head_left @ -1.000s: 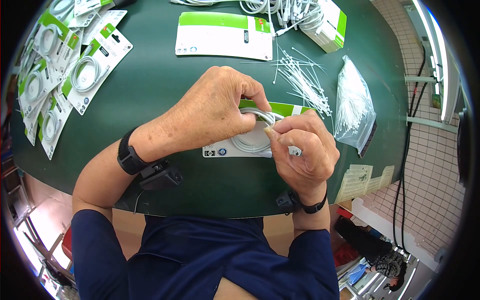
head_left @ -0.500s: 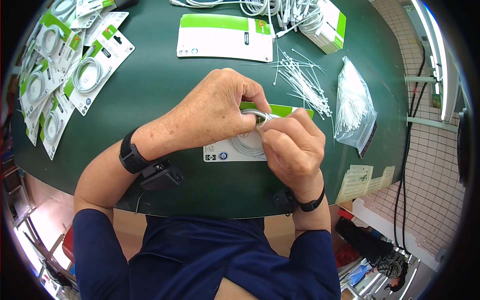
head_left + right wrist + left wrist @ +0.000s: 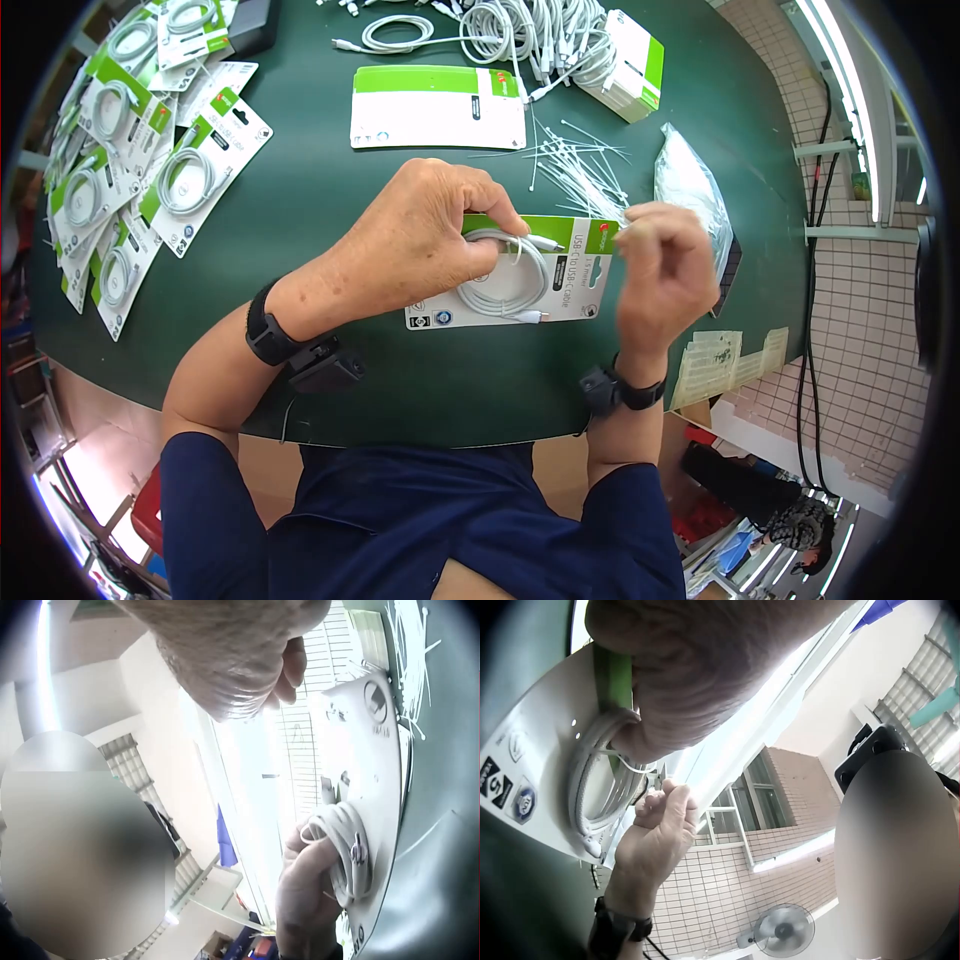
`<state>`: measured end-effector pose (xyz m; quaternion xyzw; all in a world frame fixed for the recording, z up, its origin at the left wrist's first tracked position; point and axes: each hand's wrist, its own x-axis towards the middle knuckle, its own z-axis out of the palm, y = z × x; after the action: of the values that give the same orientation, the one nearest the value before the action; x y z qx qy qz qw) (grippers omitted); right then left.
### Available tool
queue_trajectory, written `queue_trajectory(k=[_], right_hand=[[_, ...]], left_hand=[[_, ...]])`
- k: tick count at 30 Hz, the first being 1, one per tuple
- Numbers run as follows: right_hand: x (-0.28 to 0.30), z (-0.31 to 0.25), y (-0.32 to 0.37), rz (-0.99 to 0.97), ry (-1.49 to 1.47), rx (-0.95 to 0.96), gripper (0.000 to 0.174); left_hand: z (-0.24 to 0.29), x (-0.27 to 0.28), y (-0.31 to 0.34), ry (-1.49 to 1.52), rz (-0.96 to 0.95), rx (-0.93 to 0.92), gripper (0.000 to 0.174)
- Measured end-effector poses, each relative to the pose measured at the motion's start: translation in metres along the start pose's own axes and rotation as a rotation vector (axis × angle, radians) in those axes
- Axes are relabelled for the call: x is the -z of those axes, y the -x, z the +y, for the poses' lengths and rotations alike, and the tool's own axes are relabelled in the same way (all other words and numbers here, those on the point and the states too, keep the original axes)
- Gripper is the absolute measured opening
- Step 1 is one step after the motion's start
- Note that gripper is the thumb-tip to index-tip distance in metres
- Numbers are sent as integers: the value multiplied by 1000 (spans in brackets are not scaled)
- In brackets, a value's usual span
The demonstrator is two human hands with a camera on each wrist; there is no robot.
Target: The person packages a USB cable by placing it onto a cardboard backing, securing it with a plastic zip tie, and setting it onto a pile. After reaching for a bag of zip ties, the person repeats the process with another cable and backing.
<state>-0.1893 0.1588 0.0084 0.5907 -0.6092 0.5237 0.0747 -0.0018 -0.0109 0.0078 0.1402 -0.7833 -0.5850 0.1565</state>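
Note:
The left hand (image 3: 425,235) pinches the upper left of a coiled white cable (image 3: 545,285) lying on a green and white card (image 3: 590,270). In the left wrist view a thin white tie (image 3: 634,766) loops round the coil (image 3: 581,780) beside the thumb. To the right of the card, the right hand (image 3: 665,265) is raised with its fingers bent; whether it holds a thing cannot be told. The right wrist view shows the coil (image 3: 337,840) against the card (image 3: 382,780), with the left hand (image 3: 307,900) at it.
Carded cables (image 3: 190,180) are piled at the left. A stack of cards (image 3: 435,115), loose cables (image 3: 490,30), a white and green box (image 3: 635,65) and scattered ties (image 3: 575,170) lie beyond the hands. A plastic bag (image 3: 690,180) is at the right.
The right hand has moved away from the coil to the right, uncovering the right part of the card. The left hand stays at the coil. The head view has shifted slightly.

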Motion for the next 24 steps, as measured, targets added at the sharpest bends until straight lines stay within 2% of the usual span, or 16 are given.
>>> queue_trajectory(k=[2, 3, 6, 7, 9, 10, 13, 14, 17, 24], right_hand=[[9, 6, -5, 207, -123, -547, 17], [10, 12, -7, 220, -119, -551, 17], [7, 28, -4, -141, -659, -1115, 22], [5, 24, 4, -122, -664, -1129, 22], [-8, 8, 13, -365, -899, -677, 24], [-14, 3, 20, -347, -902, -691, 24], [-26, -5, 36, -158, -1009, -946, 31], [-27, -1, 36, -145, -1013, -954, 31], [-29, 23, 28, -542, -1265, -985, 35], [-26, 21, 26, -563, -1218, -979, 31]], left_hand=[[4, 2, 0, 12, 1, -22, 23], [5, 2, 1, 30, 7, -38, 24], [10, 3, 3, 37, -3, -68, 25], [12, 3, 4, 28, 1, -88, 26], [14, 2, 5, 19, -15, -99, 27], [14, 1, 5, 17, -14, -124, 29], [13, -3, 7, 14, -25, -166, 31], [13, -4, 7, -9, -28, -185, 31], [13, -6, 7, -60, -36, -226, 32], [10, -11, 5, -140, -30, -300, 31]])
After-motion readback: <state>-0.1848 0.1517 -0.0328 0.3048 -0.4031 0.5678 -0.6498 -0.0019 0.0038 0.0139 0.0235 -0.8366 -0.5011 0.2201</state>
